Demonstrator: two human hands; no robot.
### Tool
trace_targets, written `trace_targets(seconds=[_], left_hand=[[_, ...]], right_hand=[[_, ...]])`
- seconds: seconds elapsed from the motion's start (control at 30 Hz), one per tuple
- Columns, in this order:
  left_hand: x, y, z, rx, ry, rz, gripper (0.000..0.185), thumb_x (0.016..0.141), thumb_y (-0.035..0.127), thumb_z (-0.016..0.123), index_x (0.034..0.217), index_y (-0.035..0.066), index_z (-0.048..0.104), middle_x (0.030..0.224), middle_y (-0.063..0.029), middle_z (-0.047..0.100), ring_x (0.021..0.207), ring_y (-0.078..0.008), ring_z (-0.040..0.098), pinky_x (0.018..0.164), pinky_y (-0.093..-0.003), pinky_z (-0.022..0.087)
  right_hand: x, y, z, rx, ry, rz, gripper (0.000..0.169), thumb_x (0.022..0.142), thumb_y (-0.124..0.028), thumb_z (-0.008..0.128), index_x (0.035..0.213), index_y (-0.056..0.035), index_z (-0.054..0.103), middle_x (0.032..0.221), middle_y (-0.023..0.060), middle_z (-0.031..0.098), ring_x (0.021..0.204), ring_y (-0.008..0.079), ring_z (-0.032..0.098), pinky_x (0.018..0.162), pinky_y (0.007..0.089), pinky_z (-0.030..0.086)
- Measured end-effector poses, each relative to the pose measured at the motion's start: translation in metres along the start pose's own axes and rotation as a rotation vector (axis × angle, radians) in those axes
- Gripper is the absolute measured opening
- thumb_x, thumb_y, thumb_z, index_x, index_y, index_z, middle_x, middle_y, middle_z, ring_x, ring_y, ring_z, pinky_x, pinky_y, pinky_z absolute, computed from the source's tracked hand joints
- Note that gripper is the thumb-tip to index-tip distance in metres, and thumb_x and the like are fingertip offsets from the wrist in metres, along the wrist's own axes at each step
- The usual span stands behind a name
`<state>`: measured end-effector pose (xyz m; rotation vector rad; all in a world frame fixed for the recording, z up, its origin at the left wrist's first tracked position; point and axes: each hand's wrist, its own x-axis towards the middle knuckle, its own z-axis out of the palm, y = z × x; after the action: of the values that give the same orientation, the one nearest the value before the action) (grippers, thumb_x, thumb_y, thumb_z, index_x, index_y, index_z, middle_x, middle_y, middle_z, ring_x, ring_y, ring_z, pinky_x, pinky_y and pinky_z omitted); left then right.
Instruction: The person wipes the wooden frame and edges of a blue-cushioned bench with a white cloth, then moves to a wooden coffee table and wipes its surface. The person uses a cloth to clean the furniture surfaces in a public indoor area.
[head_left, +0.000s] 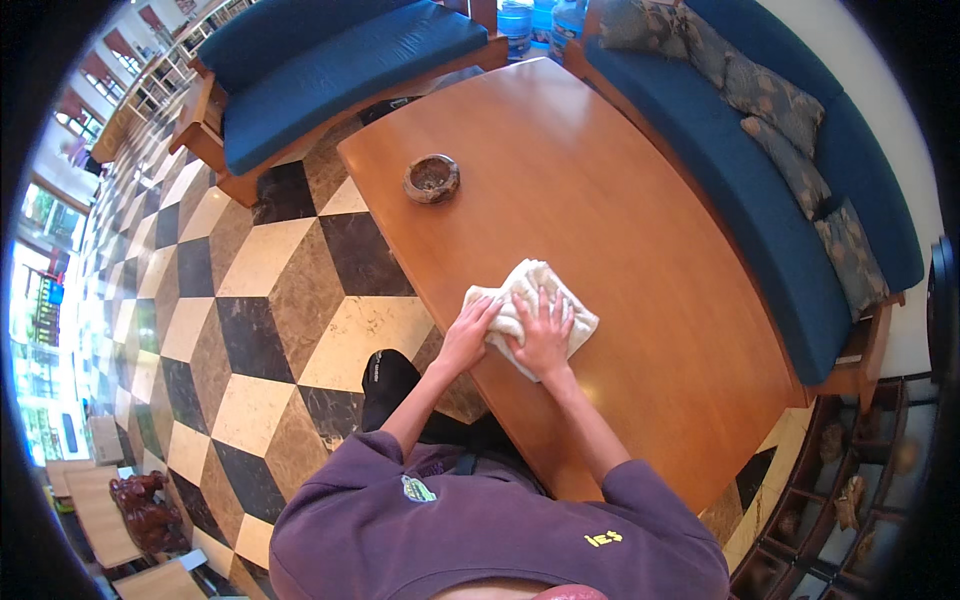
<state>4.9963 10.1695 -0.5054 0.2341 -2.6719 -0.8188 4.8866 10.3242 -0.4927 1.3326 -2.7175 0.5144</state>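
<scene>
A folded white towel (582, 330) lies on the wooden table (600, 217), near its left edge. My left hand (466, 335) has its fingers bent over the towel's left side, and the thumb is hard to make out. Flat on the towel's middle rests my right hand (545, 336), fingers spread and pointing away from me. Both hands are side by side, a small gap between them. Farther up the table, close to the same edge, sits a round brown ashtray-like bowl (431, 180), apart from the towel.
A blue cushioned bench (352, 67) stands beyond the table. Another blue sofa (697, 172) with patterned pillows (776, 101) runs along the right. Large water bottles (568, 26) fill the far corner. A compartmented display rack (817, 487) is lower right; a dark red carved figure (146, 510) is lower left.
</scene>
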Motion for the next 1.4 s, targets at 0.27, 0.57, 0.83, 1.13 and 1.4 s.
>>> trace_targets(seconds=[0.27,0.57,0.83,1.13,1.4], left_hand=[[-0.056,0.017,-0.010,-0.023,-0.022,-0.071,0.063,0.078,-0.006,0.057,0.139,0.006,0.051,0.142,-0.0198,0.050,0.135,-0.0404,0.044,0.115,-0.0479,0.036],[0.001,0.036,0.007,-0.031,0.009,-0.071,0.059,0.085,0.000,0.059,0.142,0.004,0.046,0.150,-0.0231,0.038,0.139,-0.0417,0.038,0.116,-0.0477,0.032],[0.022,0.058,0.012,-0.141,-0.014,-0.053,0.055,0.088,0.000,0.057,0.141,0.002,0.045,0.152,-0.0232,0.037,0.142,-0.0409,0.035,0.116,-0.0459,0.033],[0.012,0.064,0.021,-0.212,-0.073,-0.032,0.056,0.088,0.004,0.060,0.142,0.002,0.044,0.152,-0.0216,0.037,0.142,-0.0399,0.035,0.116,-0.0456,0.033],[0.010,0.068,0.017,-0.209,-0.025,0.040,0.058,0.088,0.006,0.061,0.143,0.003,0.043,0.154,-0.0218,0.035,0.145,-0.0409,0.031,0.117,-0.0478,0.031]], right_hand=[[-0.042,-0.025,-0.011,0.142,0.007,-0.001,0.080,0.069,-0.045,0.080,0.144,-0.0316,0.052,0.150,0.0195,0.039,0.144,0.0456,0.026,0.113,0.0670,0.018],[0.006,0.035,-0.015,0.036,0.074,0.205,0.080,0.069,-0.045,0.079,0.144,-0.0329,0.051,0.152,0.0173,0.040,0.146,0.0461,0.025,0.116,0.0681,0.014],[0.012,0.132,-0.029,-0.177,0.143,0.525,0.075,0.079,-0.061,0.068,0.146,-0.0326,0.049,0.154,0.0199,0.038,0.144,0.0502,0.025,0.109,0.0745,0.019],[-0.002,0.117,-0.015,-0.221,0.183,0.525,0.069,0.084,-0.061,0.061,0.145,-0.0298,0.050,0.152,0.0195,0.040,0.141,0.0502,0.029,0.107,0.0741,0.022],[-0.051,0.029,-0.023,-0.094,0.164,0.409,0.074,0.076,-0.047,0.073,0.144,-0.0311,0.050,0.150,0.0186,0.041,0.141,0.0480,0.029,0.111,0.0685,0.022]])
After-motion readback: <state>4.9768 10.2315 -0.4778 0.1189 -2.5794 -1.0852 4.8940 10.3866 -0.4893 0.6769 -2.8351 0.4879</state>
